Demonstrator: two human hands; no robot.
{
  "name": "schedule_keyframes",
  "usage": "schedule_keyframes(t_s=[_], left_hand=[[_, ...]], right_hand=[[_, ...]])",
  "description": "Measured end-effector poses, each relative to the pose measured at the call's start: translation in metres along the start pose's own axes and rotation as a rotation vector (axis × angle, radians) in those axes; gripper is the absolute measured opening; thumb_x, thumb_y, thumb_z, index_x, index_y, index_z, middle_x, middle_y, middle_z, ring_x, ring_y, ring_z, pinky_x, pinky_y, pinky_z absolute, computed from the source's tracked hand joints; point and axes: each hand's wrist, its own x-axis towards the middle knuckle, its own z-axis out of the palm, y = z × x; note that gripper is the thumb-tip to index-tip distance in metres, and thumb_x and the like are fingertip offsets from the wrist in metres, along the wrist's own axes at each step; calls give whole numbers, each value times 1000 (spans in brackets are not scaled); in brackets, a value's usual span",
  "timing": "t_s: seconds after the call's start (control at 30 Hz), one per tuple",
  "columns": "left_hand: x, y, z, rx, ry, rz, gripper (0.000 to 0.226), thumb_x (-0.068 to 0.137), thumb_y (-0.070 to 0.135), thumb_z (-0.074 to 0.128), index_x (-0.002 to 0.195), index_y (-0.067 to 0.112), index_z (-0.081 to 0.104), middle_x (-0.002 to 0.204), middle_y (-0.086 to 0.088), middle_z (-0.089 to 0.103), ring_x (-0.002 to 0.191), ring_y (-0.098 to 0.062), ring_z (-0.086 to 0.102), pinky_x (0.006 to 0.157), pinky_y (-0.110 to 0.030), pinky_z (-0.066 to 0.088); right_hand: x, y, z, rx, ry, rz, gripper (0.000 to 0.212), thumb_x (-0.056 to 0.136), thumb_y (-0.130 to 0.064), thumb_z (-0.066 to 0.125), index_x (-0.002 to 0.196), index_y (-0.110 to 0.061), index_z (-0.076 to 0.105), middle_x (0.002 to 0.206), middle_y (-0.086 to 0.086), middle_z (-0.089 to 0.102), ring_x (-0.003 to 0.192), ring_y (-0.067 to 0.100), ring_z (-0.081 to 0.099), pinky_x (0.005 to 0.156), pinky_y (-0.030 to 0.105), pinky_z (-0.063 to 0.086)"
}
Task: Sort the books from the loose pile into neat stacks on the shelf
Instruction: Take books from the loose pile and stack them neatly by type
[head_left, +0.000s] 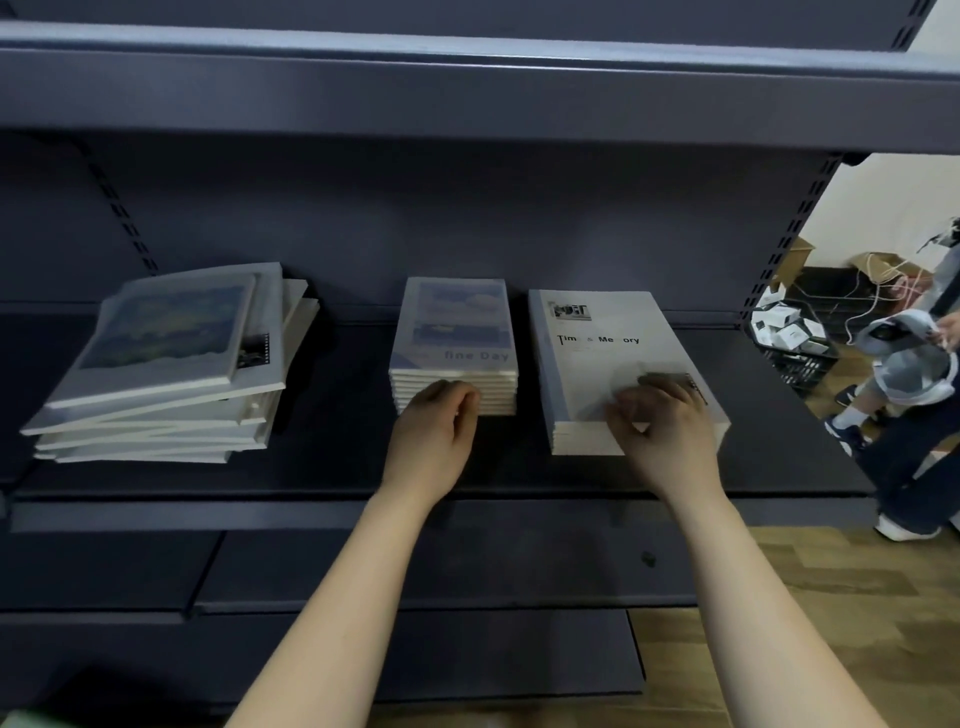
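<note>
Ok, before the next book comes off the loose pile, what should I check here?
1. Squared middle stack: ok.
2. Aligned right stack: ok where visible; the right hand covers part of its front edge.
3. Free left hand: ok, curled fingers against the middle stack's front, holding nothing.
4. Hold of right hand on the top book: cannot tell, blurred.
5. Sorted loose pile: not ok, books lie skewed.

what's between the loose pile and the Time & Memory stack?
Head view: the neat fine Day stack sits between the loose pile and the Time & Memory stack, dark bare shelf on both sides of it.
</note>
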Motion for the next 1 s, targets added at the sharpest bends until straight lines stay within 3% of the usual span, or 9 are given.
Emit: schedule_keyframes(t_s=[0.1, 0.2, 0.37, 0.53, 0.73, 0.9, 1.0], left_hand=[[3, -9, -26, 90, 121, 54, 21, 98, 21, 47, 105, 12, 64, 103, -6, 64, 95, -21, 57, 75, -27, 43], [7, -22, -54, 176, 216, 51, 22, 97, 17, 47, 107, 9, 65, 105, -10, 63, 100, -27, 55, 79, -35, 47], [13, -63, -109, 319, 352, -76, 27, 96, 17, 49, 116, 6, 64, 111, -17, 62, 105, -37, 53, 91, -41, 44], [19, -118, -157, 454, 270, -349, 29, 94, 24, 44, 111, 12, 65, 115, -19, 60, 107, -41, 50, 92, -46, 42], [14, -146, -195, 598, 188, -616, 37, 95, 33, 44, 123, 15, 60, 129, -19, 51, 118, -42, 42, 97, -49, 34], [16, -153, -210, 587, 128, -766, 61, 89, 55, 45, 126, 8, 55, 130, -21, 47, 120, -42, 39, 96, -49, 36], [21, -162, -221, 520, 100, -800, 72, 74, 70, 53, 111, 8, 59, 119, -19, 56, 116, -42, 42, 88, -44, 42]], right_hand=[[-2, -27, 16, 58, -50, -81, 10, 79, -21, 61, 77, -15, 68, 79, 1, 64, 82, 29, 59, 74, 27, 38], [-7, -50, 34, 76, -95, -129, 7, 79, -11, 65, 81, -15, 70, 84, 3, 65, 86, 28, 56, 71, 27, 39], [-7, -85, 59, 119, -190, -192, 9, 81, -12, 64, 86, -17, 70, 90, 1, 65, 92, 21, 58, 74, 22, 38], [-13, -114, 78, 125, -296, -211, 9, 84, -13, 62, 85, -19, 68, 88, -1, 64, 90, 19, 56, 72, 27, 40], [-19, -133, 99, 107, -361, -191, 10, 87, -17, 60, 92, -19, 69, 95, 1, 63, 97, 20, 55, 79, 33, 47], [-24, -144, 113, 81, -376, -183, 13, 88, -17, 58, 94, -18, 70, 98, 1, 62, 99, 21, 54, 82, 33, 47], [-27, -148, 120, 51, -353, -179, 12, 87, -17, 60, 94, -18, 70, 97, 2, 62, 97, 22, 54, 79, 35, 47]])
